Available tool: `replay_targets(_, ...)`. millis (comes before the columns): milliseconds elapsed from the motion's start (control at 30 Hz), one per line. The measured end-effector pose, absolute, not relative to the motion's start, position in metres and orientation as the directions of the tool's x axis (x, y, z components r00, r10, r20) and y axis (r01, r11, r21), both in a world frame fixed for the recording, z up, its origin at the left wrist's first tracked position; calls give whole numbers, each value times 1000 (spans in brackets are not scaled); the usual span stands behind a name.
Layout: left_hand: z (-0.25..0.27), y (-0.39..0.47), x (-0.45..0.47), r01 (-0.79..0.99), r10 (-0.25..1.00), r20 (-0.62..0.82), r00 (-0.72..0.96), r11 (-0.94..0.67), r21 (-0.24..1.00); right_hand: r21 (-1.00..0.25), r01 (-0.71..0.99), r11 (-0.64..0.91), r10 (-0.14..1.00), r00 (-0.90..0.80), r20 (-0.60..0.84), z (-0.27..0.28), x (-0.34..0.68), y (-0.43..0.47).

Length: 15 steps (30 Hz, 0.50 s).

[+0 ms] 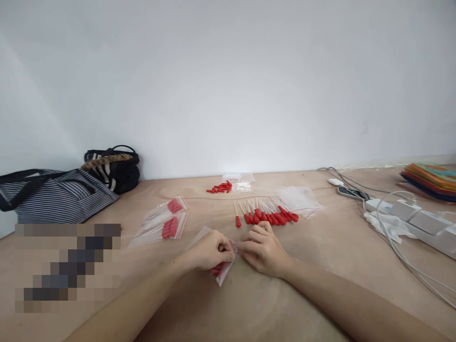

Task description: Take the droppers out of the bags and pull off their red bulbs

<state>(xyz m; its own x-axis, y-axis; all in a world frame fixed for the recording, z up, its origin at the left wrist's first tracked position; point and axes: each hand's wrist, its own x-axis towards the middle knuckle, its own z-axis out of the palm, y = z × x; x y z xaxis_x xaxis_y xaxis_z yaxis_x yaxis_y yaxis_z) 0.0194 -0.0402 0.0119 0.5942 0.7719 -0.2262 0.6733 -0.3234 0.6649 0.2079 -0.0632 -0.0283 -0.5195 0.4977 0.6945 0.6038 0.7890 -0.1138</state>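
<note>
In the middle of the table, my left hand (213,249) is closed on a clear zip bag (221,275) with red pieces inside. My right hand (264,251) pinches the same bag's upper right corner, its fingers curled. The bag lies tilted, partly hidden under my left hand. Just beyond my right hand is a row of thin white sticks with red bulb ends (272,217). One such stick (238,220) lies slightly apart at the row's left. To the left rest two filled zip bags, a nearer bag (170,228) and a farther bag (174,205), both showing red ends.
Loose red bulbs (221,187) lie by white sticks (242,186) at the back. A clear bag (301,199) is right of them. Striped bag (60,194) and black bag (124,171) stand left. Right are a power strip (431,228), cables, phone (352,193) and coloured stack (432,179).
</note>
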Motion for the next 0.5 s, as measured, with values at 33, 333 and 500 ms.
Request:
replay_targets(33, 11, -42, 20, 670, 775, -209, 596, -337, 661, -109, 600, 793, 491, -523, 696, -28, 208, -63)
replay_targets(333, 20, -52, 27, 736, 816, -186, 547, -362, 573, -58, 556, 829, 449, -601, 661, -31, 209, -60)
replay_targets(500, 18, -51, 26, 734, 815, -185, 548, -363, 574, -65, 513, 856, 415, -607, 678, -30, 209, -61)
